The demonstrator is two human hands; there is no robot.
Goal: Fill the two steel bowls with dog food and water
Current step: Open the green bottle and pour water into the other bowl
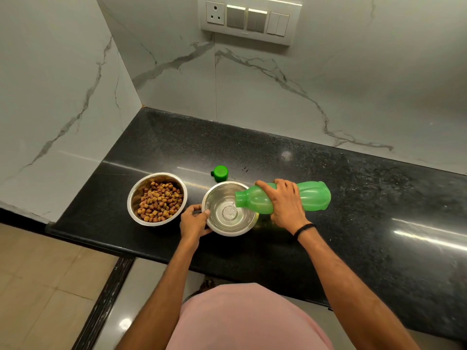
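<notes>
Two steel bowls stand side by side on the black counter. The left bowl (157, 198) holds brown dog food kibble. The right bowl (228, 210) has clear water in its bottom. My right hand (285, 203) grips a green plastic bottle (310, 197), tipped on its side with its open mouth over the right bowl, and a thin stream of water runs from it. My left hand (194, 219) holds the left rim of the right bowl.
The bottle's green cap (220, 172) lies on the counter (353, 198) just behind the right bowl. Marble walls close the counter at the back and left, with a switch panel (249, 20) above. The counter's front edge runs close to my body.
</notes>
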